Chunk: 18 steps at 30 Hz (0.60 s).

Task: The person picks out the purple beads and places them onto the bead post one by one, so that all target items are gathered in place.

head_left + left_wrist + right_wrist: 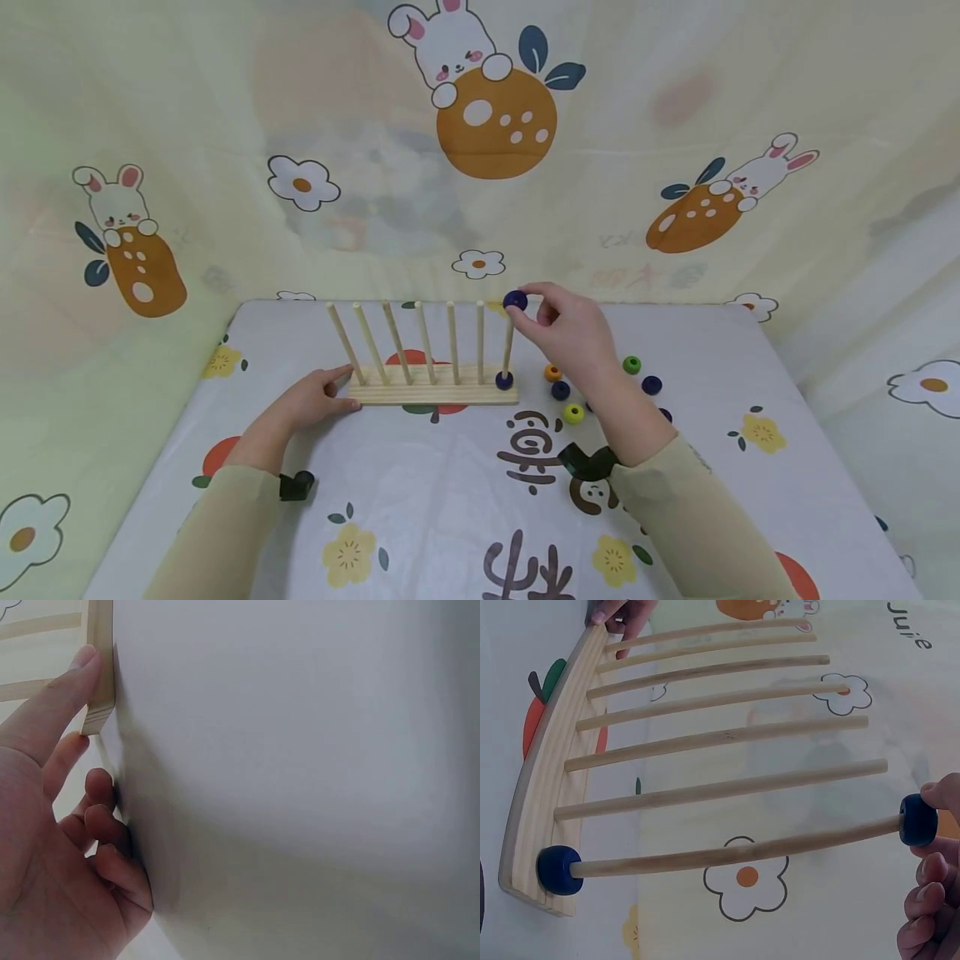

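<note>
A wooden peg rack (pixel 431 395) with several upright pegs stands on the table. My left hand (pixel 311 402) holds the left end of its base, thumb on the front edge and a fingertip at the end. In the head view my right hand (pixel 567 332) pinches a dark blue bead (pixel 515 300) between thumb and forefinger at the top of the rightmost peg. The right wrist view shows this peg's tip at the held bead (pixel 919 820). Another blue bead (pixel 559 870) sits at the foot of the same peg, against the base. The other pegs are bare.
Right of the rack lie loose beads: an orange bead (pixel 552 372), a yellow-green bead (pixel 573 413), a green bead (pixel 632 365) and dark blue ones (pixel 652 385). My right forearm partly hides some. A patterned cloth covers the table (pixel 420 483); a printed curtain (pixel 360 242) hangs behind.
</note>
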Each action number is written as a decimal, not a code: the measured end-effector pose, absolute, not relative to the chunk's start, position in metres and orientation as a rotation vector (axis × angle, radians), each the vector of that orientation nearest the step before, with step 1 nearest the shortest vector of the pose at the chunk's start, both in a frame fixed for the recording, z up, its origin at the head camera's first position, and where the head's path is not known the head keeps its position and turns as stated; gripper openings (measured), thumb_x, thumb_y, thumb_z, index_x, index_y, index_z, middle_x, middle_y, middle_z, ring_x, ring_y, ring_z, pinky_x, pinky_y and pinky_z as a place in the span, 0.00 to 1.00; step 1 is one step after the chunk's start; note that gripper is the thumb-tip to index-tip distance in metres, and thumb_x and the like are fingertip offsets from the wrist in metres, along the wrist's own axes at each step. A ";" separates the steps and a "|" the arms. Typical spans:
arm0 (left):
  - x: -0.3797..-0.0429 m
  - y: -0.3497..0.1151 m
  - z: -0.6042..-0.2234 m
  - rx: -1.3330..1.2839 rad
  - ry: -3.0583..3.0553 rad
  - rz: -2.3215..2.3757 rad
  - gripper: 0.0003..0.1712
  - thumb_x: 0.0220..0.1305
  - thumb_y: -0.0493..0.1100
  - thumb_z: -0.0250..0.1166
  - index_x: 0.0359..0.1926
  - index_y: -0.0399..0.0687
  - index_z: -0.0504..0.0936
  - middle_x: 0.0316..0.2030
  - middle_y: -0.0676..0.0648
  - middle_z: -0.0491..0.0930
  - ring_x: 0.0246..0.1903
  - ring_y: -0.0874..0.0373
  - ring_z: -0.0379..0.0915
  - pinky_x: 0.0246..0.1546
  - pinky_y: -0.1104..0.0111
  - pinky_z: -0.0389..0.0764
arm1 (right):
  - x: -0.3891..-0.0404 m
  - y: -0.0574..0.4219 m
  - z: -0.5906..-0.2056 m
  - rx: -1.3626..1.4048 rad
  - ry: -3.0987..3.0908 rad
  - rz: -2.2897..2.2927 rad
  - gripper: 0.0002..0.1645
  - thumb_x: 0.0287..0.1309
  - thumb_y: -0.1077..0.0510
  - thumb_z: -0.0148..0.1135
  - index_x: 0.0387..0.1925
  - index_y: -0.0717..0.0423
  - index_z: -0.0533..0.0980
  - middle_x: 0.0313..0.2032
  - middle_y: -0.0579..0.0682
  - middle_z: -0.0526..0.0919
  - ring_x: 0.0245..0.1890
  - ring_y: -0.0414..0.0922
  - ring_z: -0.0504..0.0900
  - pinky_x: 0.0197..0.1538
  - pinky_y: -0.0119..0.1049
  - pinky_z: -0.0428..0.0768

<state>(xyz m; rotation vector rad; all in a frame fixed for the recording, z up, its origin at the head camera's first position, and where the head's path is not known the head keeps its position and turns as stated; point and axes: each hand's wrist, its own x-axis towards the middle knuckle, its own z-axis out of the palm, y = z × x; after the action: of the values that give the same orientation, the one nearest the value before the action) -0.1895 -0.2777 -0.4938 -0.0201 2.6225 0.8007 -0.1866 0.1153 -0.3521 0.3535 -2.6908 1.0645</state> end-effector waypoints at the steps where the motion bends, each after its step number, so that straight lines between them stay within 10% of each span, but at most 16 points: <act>1: -0.189 -0.277 -0.494 -0.020 2.624 0.801 0.49 0.58 0.57 0.73 0.75 0.50 0.61 0.35 0.44 0.66 0.37 0.50 0.64 0.36 0.59 0.63 | -0.187 0.114 -0.353 0.360 -2.686 1.070 0.21 0.62 0.44 0.66 0.53 0.48 0.80 0.23 0.47 0.73 0.23 0.46 0.70 0.25 0.39 0.68; 18: -0.189 -0.277 -0.491 0.001 2.634 0.801 0.49 0.58 0.56 0.72 0.75 0.48 0.61 0.34 0.44 0.66 0.36 0.51 0.63 0.36 0.60 0.63 | -0.191 0.114 -0.361 0.355 -2.677 1.050 0.22 0.61 0.42 0.67 0.51 0.48 0.81 0.20 0.46 0.72 0.20 0.46 0.68 0.24 0.39 0.65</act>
<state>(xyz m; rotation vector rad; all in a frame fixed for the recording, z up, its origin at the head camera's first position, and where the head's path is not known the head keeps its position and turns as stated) -0.1887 -0.2774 -0.4910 0.0015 2.6338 0.8006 -0.1905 0.1136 -0.3609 0.3552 -2.6767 1.0501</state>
